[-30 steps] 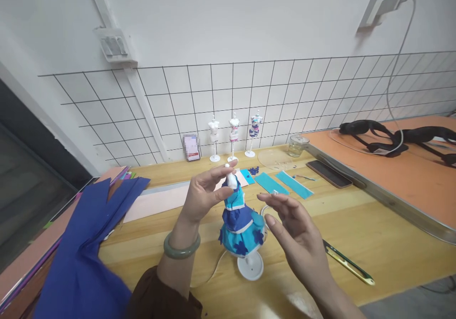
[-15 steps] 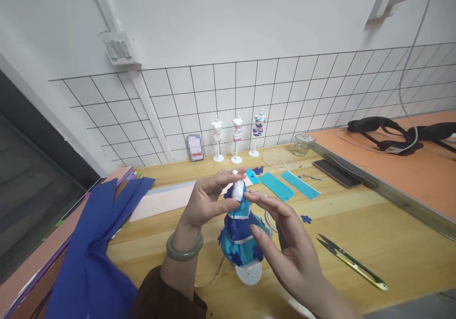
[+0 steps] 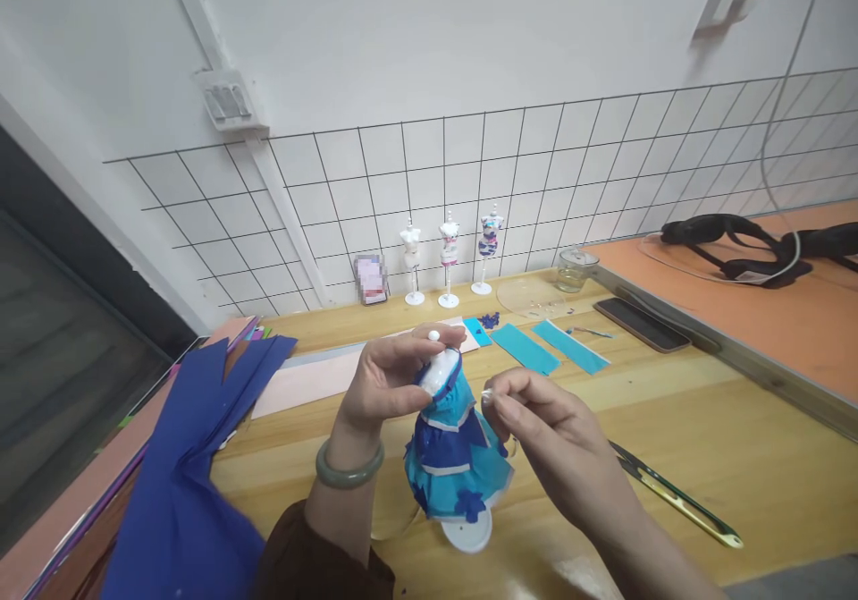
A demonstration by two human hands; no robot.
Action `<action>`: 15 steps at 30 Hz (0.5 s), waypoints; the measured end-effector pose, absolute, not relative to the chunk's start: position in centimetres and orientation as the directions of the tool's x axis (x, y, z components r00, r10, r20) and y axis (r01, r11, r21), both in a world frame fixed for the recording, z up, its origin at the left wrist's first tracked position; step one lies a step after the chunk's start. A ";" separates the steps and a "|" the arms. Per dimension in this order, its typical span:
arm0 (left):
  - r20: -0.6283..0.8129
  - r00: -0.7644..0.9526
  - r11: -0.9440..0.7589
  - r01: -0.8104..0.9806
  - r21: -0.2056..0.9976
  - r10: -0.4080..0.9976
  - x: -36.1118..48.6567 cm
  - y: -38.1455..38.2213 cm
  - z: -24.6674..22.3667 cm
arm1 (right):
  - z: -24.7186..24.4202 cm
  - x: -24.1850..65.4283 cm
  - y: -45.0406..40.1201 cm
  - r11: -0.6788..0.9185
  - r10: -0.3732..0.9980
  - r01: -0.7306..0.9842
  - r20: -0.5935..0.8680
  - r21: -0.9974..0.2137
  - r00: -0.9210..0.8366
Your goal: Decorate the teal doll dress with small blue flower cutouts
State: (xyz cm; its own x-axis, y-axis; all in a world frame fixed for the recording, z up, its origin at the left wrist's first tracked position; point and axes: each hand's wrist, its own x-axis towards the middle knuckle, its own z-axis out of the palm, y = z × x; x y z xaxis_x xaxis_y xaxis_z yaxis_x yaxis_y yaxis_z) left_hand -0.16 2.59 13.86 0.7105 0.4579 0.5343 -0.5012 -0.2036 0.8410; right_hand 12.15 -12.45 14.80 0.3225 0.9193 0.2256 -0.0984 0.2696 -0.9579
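Note:
A miniature dress form point(image 3: 442, 372) wears a tiered dress point(image 3: 442, 443) in turquoise and dark blue paper or fabric, with white-edged layers and dark blue flowers on the skirt. My left hand point(image 3: 389, 372) is closed around its white upper body, thumb and fingers on either side. The form tilts slightly left above its round white base point(image 3: 467, 533). Just right of the bodice, my right hand point(image 3: 550, 430) pinches a small whitish, see-through piece point(image 3: 487, 395) between thumb and forefinger. That piece is apart from the dress, and its kind is unclear.
Thread snips point(image 3: 677, 497) lie at right. Behind are turquoise strips point(image 3: 526, 350), small dark blue flowers point(image 3: 491, 321), three mini dress forms point(image 3: 449, 256), a glass point(image 3: 575, 271) and a dark phone point(image 3: 642, 324). Dark blue sheets point(image 3: 174, 475) lie left.
My right hand has drawn its fingertips together on a small whitish piece. The dress form has turned and tilted left in my left hand.

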 end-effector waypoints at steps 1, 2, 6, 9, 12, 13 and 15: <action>0.545 0.710 -0.197 -0.516 0.833 0.446 -0.2 2.6 13.9 | 15.0 12.0 -12.3 0.258 0.924 -0.092 0.218 -0.962 0.315; 0.551 0.711 -0.191 -0.525 0.829 0.437 -0.2 2.6 13.9 | 15.2 11.9 -12.2 0.257 0.924 -0.083 0.220 -0.963 0.313; 0.554 0.724 -0.181 -0.531 0.828 0.410 -0.1 2.6 14.0 | 15.4 11.7 -11.8 0.255 0.924 -0.059 0.225 -0.965 0.309; 0.617 0.715 -0.165 -0.600 0.783 0.328 0.2 2.6 14.1 | 15.4 11.7 -11.7 0.237 0.933 -0.066 0.208 -0.969 0.294; 0.661 0.703 -0.140 -0.650 0.747 0.264 0.3 2.5 14.2 | 15.3 11.7 -11.7 0.222 0.941 -0.084 0.191 -0.971 0.280; 0.660 0.705 -0.133 -0.651 0.747 0.259 0.4 2.5 14.3 | 15.3 11.6 -11.8 0.221 0.942 -0.089 0.188 -0.971 0.279; 0.659 0.709 -0.124 -0.652 0.748 0.253 0.3 2.3 14.4 | 15.3 11.6 -11.8 0.221 0.942 -0.094 0.188 -0.971 0.277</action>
